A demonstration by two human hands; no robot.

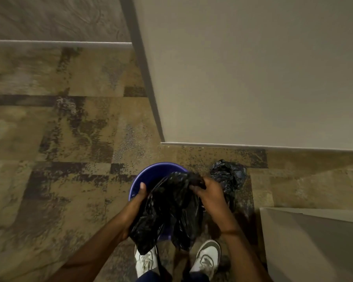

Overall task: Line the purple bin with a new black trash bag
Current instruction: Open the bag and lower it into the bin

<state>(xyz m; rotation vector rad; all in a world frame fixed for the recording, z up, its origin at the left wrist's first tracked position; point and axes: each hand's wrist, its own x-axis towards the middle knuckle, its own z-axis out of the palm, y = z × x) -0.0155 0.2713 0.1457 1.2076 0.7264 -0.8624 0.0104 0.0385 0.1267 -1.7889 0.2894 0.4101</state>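
The purple bin (149, 174) stands on the carpet just in front of my feet, its far rim and inner wall showing. A black trash bag (171, 210) hangs crumpled over the bin's mouth and near side. My left hand (138, 200) grips the bag's left edge, thumb pointing up against the bin's inner wall. My right hand (207, 192) is closed on a bunched part of the bag at the bin's right rim. The bin's lower part is hidden by the bag.
Another crumpled black bag (228, 174) lies on the carpet right of the bin. A beige wall corner (253, 88) rises behind the bin. A pale box-like edge (314, 241) stands at the right. My white shoes (208, 255) are below the bin. Patterned carpet (69, 149) spreads to the left.
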